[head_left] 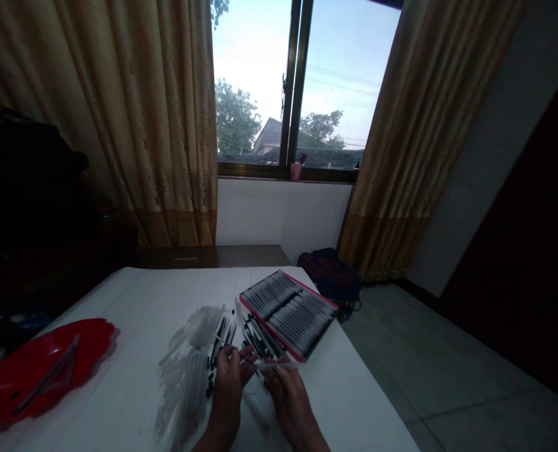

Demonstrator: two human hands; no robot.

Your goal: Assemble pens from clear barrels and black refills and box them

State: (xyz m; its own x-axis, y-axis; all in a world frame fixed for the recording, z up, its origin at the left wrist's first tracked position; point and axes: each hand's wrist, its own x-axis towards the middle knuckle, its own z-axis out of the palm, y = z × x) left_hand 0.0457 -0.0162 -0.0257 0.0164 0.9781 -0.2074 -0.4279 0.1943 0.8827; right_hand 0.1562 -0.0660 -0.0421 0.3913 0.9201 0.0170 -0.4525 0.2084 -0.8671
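Note:
My left hand (pixel 230 376) is closed, thumb and fingers pinched around a thin dark piece, its details blurred. Beside it, my right hand (pixel 288 389) grips a translucent pen barrel (pixel 279 365) that lies sideways across its fingers. The two hands are close together over the white table, fingertips nearly meeting. Left of them is a loose pile of clear pen barrels (pixel 189 383). Slim black pen parts (pixel 222 336) lie just beyond my left hand. More black pieces (pixel 258 339) rest against a red-edged box (pixel 290 311) filled with two rows of pens.
A red scalloped tray (pixel 85 333) with a clear item in it sits on the left of the white table (pixel 137 351). Dark cloth or a bag (pixel 330 273) is past the far right corner. A pink cup (pixel 296 171) stands on the windowsill.

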